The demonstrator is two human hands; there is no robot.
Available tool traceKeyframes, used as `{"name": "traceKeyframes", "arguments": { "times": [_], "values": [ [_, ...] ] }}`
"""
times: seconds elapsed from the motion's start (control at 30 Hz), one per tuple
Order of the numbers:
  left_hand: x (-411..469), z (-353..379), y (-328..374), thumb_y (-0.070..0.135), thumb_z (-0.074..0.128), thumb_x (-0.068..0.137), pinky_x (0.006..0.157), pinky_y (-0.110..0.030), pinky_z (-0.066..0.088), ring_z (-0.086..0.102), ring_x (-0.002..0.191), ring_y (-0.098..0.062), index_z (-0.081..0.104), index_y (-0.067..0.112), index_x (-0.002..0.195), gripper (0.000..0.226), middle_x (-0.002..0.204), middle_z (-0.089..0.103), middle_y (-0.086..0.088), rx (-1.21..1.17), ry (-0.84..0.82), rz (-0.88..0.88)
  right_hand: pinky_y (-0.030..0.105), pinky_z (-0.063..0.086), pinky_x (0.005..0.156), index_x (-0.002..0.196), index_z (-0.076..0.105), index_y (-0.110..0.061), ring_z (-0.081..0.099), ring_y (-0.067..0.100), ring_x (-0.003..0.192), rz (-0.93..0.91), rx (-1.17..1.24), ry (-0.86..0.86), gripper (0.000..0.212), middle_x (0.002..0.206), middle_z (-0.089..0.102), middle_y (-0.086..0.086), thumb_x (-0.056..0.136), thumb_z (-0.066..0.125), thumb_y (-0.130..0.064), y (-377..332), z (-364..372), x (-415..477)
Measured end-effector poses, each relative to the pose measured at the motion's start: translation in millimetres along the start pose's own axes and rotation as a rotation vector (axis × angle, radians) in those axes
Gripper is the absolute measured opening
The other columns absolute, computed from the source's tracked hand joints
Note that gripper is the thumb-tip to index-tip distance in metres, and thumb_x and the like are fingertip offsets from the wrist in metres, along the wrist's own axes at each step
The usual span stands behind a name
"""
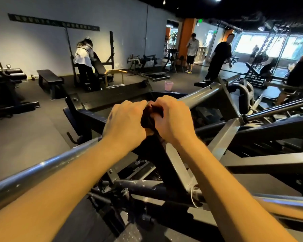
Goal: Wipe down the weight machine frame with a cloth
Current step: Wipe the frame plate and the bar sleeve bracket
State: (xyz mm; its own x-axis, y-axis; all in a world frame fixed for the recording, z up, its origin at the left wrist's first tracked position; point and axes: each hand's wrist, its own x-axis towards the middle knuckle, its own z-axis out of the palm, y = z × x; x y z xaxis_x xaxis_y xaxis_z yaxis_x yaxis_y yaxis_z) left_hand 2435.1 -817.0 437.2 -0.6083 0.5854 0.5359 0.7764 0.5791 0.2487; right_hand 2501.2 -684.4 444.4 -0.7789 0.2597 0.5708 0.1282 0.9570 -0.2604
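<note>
A dark brown cloth (pixel 147 119) is bunched between my two hands above the weight machine frame (pixel 262 130), a tangle of black and grey steel beams that fills the lower half of the view. My left hand (pixel 124 123) curls round the cloth from the left. From the right, my right hand (pixel 171 117) pinches the same cloth, its fingers tucked into the folds. Most of the cloth is hidden by both hands. A shiny steel bar (pixel 42 170) of the machine runs under my left forearm.
A pink bucket (pixel 168 85) stands on the dark floor beyond the machine. A black flat bench (pixel 50 79) and a rack with a person bent over it are at the back left. Two people stand at the back right, and other machines lie beyond.
</note>
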Motion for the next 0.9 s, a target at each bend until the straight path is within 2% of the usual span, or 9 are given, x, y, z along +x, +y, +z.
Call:
{"name": "traceKeyframes", "arguments": {
  "times": [0.1,0.23,0.3,0.4,0.47,0.57,0.67,0.77,0.9],
  "values": [
    [0.3,-0.5,-2.0,0.045,0.081,0.08,0.101,-0.043,0.041,0.058,0.116,-0.025,0.058,0.026,0.134,0.062,0.118,0.069,0.001,-0.003,-0.012,-0.006,0.026,0.047,0.088,0.107,0.067,-0.029,0.059,0.009,0.096,-0.002,0.052,0.017,0.011,0.102,0.063,-0.011,0.096,0.066,-0.027,10.2,4.2,-10.2],
    [-0.2,-0.6,-1.9,0.047,0.085,0.078,0.108,-0.045,0.039,0.052,0.127,-0.025,0.049,0.024,0.147,0.081,0.131,0.062,-0.002,-0.078,-0.071,-0.07,0.011,0.03,0.062,0.086,0.042,-0.047,0.045,-0.009,0.076,0.018,0.034,-0.053,0.031,0.078,0.04,-0.027,0.095,0.066,-0.029,37.2,-0.5,-107.4],
    [0.7,-1.9,-1.7,0.042,0.083,0.081,0.107,-0.045,0.041,0.05,0.13,-0.026,0.048,0.025,0.149,0.078,0.135,0.06,-0.003,-0.12,-0.086,-0.089,0.013,0.029,0.059,0.085,0.055,-0.037,0.043,-0.005,0.069,0.061,-0.008,-0.096,0.019,0.076,0.04,-0.024,0.093,0.069,-0.026,45.8,3.8,-121.6],
    [3.1,-5.7,0.0,0.029,0.076,0.088,0.103,-0.041,0.042,0.053,0.127,-0.025,0.053,0.022,0.146,0.062,0.131,0.064,-0.004,-0.182,-0.085,-0.109,0.017,0.038,0.07,0.095,0.069,-0.027,0.046,-0.003,0.076,-0.009,0.025,0.023,0.004,0.084,0.048,-0.022,0.096,0.065,-0.027,35.5,10.5,-76.2],
    [5.1,-8.5,0.3,0.024,0.071,0.091,0.109,-0.039,0.04,0.053,0.131,-0.022,0.052,0.023,0.148,0.06,0.136,0.063,-0.002,-0.236,-0.098,-0.16,0.023,0.044,0.082,0.109,0.072,-0.026,0.054,0.004,0.091,-0.032,0.054,0.087,0.014,0.096,0.058,-0.015,0.098,0.063,-0.028,20.8,14.5,-26.2],
    [9.7,-17.0,-4.8,0.015,0.064,0.096,0.116,-0.035,0.038,0.051,0.137,-0.017,0.049,0.022,0.151,0.057,0.146,0.058,0.002,-0.46,-0.105,-0.286,0.025,0.037,0.076,0.118,0.07,-0.025,0.052,0.012,0.091,-0.003,0.022,0.122,0.021,0.095,0.051,-0.011,0.1,0.06,-0.029,9.4,17.7,7.4],
    [7.1,-39.0,-21.1,0.011,0.059,0.099,0.112,-0.031,0.037,0.054,0.132,-0.014,0.053,0.02,0.148,0.049,0.139,0.063,0.004,-0.546,-0.022,-0.373,0.029,0.046,0.082,0.119,0.07,-0.025,0.051,0.013,0.095,-0.124,0.105,0.105,0.023,0.099,0.055,-0.008,0.097,0.062,-0.022,12.3,15.5,-32.6],
    [-5.6,-62.5,-41.0,0.023,0.067,0.097,0.103,-0.03,0.043,0.061,0.118,-0.012,0.062,0.02,0.138,0.042,0.126,0.069,0.004,-0.43,-0.105,-0.351,0.032,0.052,0.08,0.114,0.073,-0.021,0.055,0.015,0.093,-0.207,0.171,0.083,0.022,0.097,0.06,-0.005,0.093,0.07,-0.015,9.5,16.2,-68.5],
    [-31.2,-73.3,-47.8,0.051,0.084,0.075,0.105,-0.036,0.05,0.065,0.111,-0.009,0.061,0.023,0.14,0.074,0.125,0.07,0.008,-0.292,-0.358,-0.324,0.029,0.047,0.081,0.122,0.072,-0.019,0.053,0.016,0.095,-0.138,0.119,0.12,0.025,0.102,0.057,-0.002,0.098,0.065,-0.022,-17.8,26.9,-32.9]
  ]
}}
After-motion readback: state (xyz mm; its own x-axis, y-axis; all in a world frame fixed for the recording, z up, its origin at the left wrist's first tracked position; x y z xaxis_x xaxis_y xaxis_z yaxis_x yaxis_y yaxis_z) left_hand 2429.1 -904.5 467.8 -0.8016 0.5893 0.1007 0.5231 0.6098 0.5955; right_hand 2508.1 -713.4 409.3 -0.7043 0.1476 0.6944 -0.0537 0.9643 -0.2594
